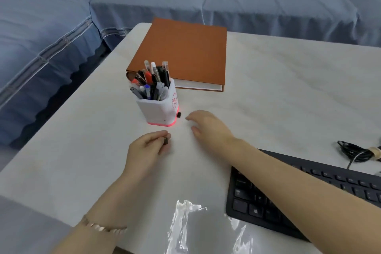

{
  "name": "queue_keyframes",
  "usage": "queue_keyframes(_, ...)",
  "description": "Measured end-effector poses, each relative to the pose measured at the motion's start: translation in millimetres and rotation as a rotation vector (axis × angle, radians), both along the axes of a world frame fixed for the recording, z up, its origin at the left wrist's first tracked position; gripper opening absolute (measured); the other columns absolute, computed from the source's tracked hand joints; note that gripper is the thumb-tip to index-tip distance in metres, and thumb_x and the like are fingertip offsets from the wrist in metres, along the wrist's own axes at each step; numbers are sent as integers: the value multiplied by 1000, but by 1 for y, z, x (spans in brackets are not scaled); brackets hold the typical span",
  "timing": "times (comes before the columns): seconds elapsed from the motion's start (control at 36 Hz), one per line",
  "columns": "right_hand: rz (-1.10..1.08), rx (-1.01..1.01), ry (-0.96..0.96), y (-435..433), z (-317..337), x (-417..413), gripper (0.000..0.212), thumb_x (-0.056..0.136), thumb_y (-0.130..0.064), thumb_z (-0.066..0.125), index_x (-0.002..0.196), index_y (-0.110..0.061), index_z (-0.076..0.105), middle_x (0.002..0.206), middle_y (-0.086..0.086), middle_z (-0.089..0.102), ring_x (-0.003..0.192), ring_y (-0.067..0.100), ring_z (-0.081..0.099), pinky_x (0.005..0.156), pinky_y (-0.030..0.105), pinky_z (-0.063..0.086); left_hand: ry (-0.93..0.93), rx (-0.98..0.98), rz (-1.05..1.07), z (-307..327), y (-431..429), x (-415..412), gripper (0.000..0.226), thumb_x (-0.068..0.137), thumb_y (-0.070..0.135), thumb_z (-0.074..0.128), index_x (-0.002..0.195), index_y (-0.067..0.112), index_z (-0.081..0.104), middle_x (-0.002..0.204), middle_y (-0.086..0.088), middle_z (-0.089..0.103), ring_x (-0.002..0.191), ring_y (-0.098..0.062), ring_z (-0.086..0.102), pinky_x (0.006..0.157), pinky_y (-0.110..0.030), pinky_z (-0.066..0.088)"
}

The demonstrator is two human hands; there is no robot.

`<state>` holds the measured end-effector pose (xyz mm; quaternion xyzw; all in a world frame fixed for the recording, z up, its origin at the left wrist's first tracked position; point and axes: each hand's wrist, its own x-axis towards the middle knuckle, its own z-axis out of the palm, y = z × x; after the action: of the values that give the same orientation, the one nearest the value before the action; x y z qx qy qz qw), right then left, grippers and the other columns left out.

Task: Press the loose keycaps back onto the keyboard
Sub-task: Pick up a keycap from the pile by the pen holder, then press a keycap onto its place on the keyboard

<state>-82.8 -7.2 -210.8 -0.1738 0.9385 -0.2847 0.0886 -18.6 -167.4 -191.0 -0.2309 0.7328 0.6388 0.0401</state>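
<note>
Pinching a dark keycap [166, 141] in my left hand [147, 147]; right hand [208, 127] is empty, fingers relaxed. Keyboard [257, 210] is half hidden under my forearm and cut off at right.

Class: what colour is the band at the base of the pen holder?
Pink-red band on the pen holder; head view.

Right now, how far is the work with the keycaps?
Done: nothing I can confirm; the forearm hides part of the keyboard. In hand: the left hand pinches one dark keycap; the open right hand reaches toward a small dark piece, perhaps another keycap, beside the pen holder. Left: pressing both onto the keyboard.
</note>
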Motion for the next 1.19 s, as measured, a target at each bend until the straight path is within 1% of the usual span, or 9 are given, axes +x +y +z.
queue_keyframes(0.17, -43, 59, -23, -31, -8, -33, 33, 92, -16, 52, 125, -12, 55, 130, 7, 49, 121, 22, 41, 94, 26, 31, -93, 431, 107, 11, -11, 4, 24, 89, -12, 50, 94, 3, 67, 90, -6, 73, 76, -5, 69, 68, -11, 54)
queue_keyframes(0.33, -136, 76, -36, -45, -14, -45, 22, 88, -23, 58, 105, -12, 68, 109, 11, 53, 107, 26, 47, 73, 29, 37, 36, 192, 14, 15, -20, 11, 24, 81, -2, 67, 90, 20, 73, 93, 3, 75, 94, -9, 67, 84, -19, 48)
queue_keyframes(0.39, -181, 77, -31, -48, -14, -47, 20, 88, -21, 58, 97, -8, 70, 98, 10, 50, 94, 27, 52, 65, 29, 36, 93, 153, 7, 18, -21, 14, 25, 80, -3, 68, 88, 20, 73, 89, 2, 75, 88, -7, 68, 78, -14, 49)
queue_keyframes(0.53, -203, 28, -17, -45, -12, -34, 19, 83, -12, 55, 92, -2, 67, 95, 12, 63, 89, 28, 58, 73, 31, 46, 165, 47, -17, 20, -20, 17, 28, 78, -8, 68, 88, 17, 73, 84, 5, 74, 81, -4, 69, 73, -8, 48)
queue_keyframes(0.69, -346, -427, -179, -18, 1, 2, 10, 78, -8, 64, 79, -17, 66, 66, -7, 62, 57, 2, 56, 63, 8, 45, 187, -15, -27, 22, -11, 22, 26, 75, -5, 71, 84, 19, 72, 80, 6, 73, 71, -9, 67, 79, -26, 55)
queue_keyframes(0.78, -422, -790, -388, 1, 13, 25, 26, 87, 2, 53, 78, -18, 66, 68, 3, 67, 56, 7, 62, 67, 18, 55, 193, 4, -30, 24, -2, 26, 25, 75, -6, 70, 82, 18, 71, 80, 6, 73, 68, -10, 66, 81, -34, 55)
queue_keyframes(0.86, -495, -1026, -511, 21, 26, 51, 21, 89, 5, 52, 84, -9, 67, 71, 7, 70, 61, 10, 67, 62, 16, 54, 183, 48, -46, 26, 11, 29, 24, 76, -7, 69, 83, 16, 71, 82, 6, 74, 74, -10, 68, 82, -32, 55)
queue_keyframes(1.0, -594, -1140, -589, 51, 40, 89, 16, 85, 4, 58, 95, -6, 67, 85, 9, 73, 77, 15, 71, 68, 15, 53, 171, 107, -88, 27, 36, 39, 22, 74, -9, 71, 81, 12, 71, 82, 3, 74, 79, -12, 70, 82, -22, 55)
queue_keyframes(1.19, -624, -1105, -508, 79, 55, 126, 16, 84, 3, 59, 91, -8, 68, 74, 11, 72, 61, 13, 67, 58, 16, 53, 149, 110, -159, 29, 75, 53, 19, 68, -4, 77, 75, 13, 71, 71, -1, 73, 67, -12, 69, 68, -14, 53)
